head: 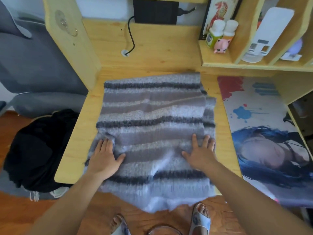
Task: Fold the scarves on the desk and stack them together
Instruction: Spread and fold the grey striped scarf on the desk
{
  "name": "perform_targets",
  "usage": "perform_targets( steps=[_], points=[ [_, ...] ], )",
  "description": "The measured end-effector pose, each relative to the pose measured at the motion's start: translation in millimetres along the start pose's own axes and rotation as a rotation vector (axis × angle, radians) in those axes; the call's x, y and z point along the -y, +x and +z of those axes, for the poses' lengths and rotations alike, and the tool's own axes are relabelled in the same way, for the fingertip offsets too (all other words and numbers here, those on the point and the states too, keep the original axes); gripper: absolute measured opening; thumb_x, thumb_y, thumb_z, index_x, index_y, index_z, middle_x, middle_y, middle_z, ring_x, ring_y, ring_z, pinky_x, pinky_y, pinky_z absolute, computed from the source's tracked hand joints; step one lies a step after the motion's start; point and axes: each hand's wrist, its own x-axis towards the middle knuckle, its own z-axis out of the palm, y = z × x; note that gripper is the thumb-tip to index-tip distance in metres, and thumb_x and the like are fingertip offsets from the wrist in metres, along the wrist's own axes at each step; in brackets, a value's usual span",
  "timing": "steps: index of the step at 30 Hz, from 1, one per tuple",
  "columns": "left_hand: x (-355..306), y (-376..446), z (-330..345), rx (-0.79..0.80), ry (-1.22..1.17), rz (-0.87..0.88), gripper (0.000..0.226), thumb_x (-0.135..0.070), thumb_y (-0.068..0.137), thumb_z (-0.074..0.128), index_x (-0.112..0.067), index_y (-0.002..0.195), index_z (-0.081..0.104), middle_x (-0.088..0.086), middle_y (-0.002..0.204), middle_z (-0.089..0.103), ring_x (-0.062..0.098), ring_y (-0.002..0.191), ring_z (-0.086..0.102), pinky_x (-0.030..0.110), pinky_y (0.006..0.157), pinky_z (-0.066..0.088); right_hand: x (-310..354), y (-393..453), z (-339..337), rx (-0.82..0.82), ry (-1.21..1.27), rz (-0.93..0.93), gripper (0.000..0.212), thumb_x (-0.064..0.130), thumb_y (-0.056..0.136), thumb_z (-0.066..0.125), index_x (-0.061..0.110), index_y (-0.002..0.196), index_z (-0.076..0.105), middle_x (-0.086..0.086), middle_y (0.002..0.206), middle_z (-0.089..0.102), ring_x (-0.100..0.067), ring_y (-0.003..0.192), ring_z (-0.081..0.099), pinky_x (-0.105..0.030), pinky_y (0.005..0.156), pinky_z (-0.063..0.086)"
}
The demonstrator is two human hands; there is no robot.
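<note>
Head view: flat, unclenched hands [153, 156] on striped scarf [152, 116], wooden desk [79, 133].

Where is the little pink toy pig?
In the head view, the small pink toy pig sits far right on the wooden shelf, just in front of two white-capped bottles.

A fuzzy grey scarf [152, 122] with dark and pale stripes lies spread flat across the wooden desk [76, 133]. Its near edge hangs over the desk's front. A black scarf [33, 150] sits bunched beside the desk's left edge.
</note>
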Motion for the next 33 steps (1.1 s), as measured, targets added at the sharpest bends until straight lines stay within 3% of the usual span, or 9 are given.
perform_targets(
  steps=[3,6,9,12,17,20,24,28,33],
  points=[
    [-5.5,30.7,-18.2,-0.021,-0.004,-0.001,0.104,-0.080,0.090,0.037,-0.014,0.163,0.004,0.001,0.171,-0.002,0.025,0.157,0.003,0.042,0.127,0.013,13.4,43.1,-51.1,0.030,0.016,0.057,0.076,0.060,0.100,0.040,0.019,0.159,0.013,-0.031,0.158,0.019,-0.049,0.143,0.027,-0.055,0.117,0.030],
    [-8.3,40.3,-25.0,-0.023,0.024,0.009,0.105,-0.085,0.084,0.042,-0.022,0.161,0.008,-0.002,0.170,0.004,0.028,0.155,0.010,0.047,0.123,0.021,34.7,64.2,-110.8,0.012,0.055,-0.051,0.029,0.030,0.104,0.047,0.007,0.115,0.061,-0.018,0.096,0.058,-0.032,0.086,0.058,-0.045,0.073,0.052],
    [-1.5,38.6,-22.0,-0.062,0.045,0.034,0.101,-0.086,0.081,0.047,-0.025,0.157,0.015,0.000,0.167,0.013,0.029,0.151,0.018,0.047,0.119,0.025,44.9,88.1,-154.0,-0.394,0.286,-0.007,0.051,0.028,0.101,0.050,0.008,0.147,0.040,-0.021,0.149,0.039,-0.039,0.128,0.047,-0.046,0.094,0.049],
    [2.3,35.2,-13.4,-0.133,0.062,0.057,0.100,-0.085,0.079,0.051,-0.023,0.154,0.024,0.002,0.164,0.022,0.030,0.150,0.022,0.048,0.119,0.027,46.7,135.0,-178.8,-0.437,0.467,0.074,0.071,0.028,0.097,0.055,0.008,0.156,0.022,-0.020,0.155,0.031,-0.040,0.139,0.037,-0.046,0.106,0.041],
    [5.1,36.9,-1.9,-0.185,0.108,0.052,0.099,-0.091,0.072,0.048,-0.022,0.143,0.042,0.008,0.154,0.041,0.037,0.141,0.040,0.054,0.108,0.039,38.9,212.6,-168.8,-0.291,0.498,0.239,0.075,0.042,0.084,0.067,0.007,0.146,0.042,-0.018,0.142,0.048,-0.039,0.128,0.049,-0.050,0.102,0.047],
    [8.7,39.5,-1.1,-0.211,0.131,0.092,0.097,-0.092,0.066,0.039,-0.020,0.129,0.052,0.012,0.137,0.056,0.041,0.123,0.056,0.058,0.091,0.051,46.0,194.8,-155.9,-0.350,0.446,0.180,0.045,0.026,0.094,0.064,0.001,0.131,0.057,-0.016,0.108,0.059,-0.031,0.097,0.060,-0.034,0.070,0.050],
    [8.5,33.7,-8.8,-0.190,0.138,0.085,0.095,-0.091,0.065,0.046,-0.025,0.133,0.052,0.006,0.141,0.050,0.037,0.126,0.051,0.052,0.097,0.047,37.0,123.3,-135.8,-0.814,0.654,-0.282,0.015,-0.004,0.086,0.052,0.011,0.091,0.050,-0.013,0.091,0.052,-0.031,0.081,0.050,-0.035,0.064,0.034],
    [12.9,22.6,-16.9,-0.100,0.160,0.040,0.090,-0.088,0.075,0.055,-0.032,0.142,0.039,-0.001,0.152,0.035,0.031,0.138,0.037,0.046,0.104,0.042,3.1,48.6,-79.8,-1.037,-0.038,-1.117,0.010,0.001,0.089,0.054,0.008,0.091,0.060,-0.019,0.108,0.062,-0.037,0.106,0.053,-0.051,0.092,0.043],
    [8.4,21.0,-25.3,-0.029,0.143,0.002,0.087,-0.085,0.079,0.053,-0.034,0.145,0.028,-0.003,0.155,0.026,0.030,0.142,0.028,0.046,0.109,0.038,-107.1,49.8,-44.0,-0.634,-0.437,-0.686,0.055,-0.002,0.050,0.086,0.013,0.102,0.072,-0.022,0.150,0.047,-0.044,0.138,0.040,-0.058,0.113,0.028]
  ],
)
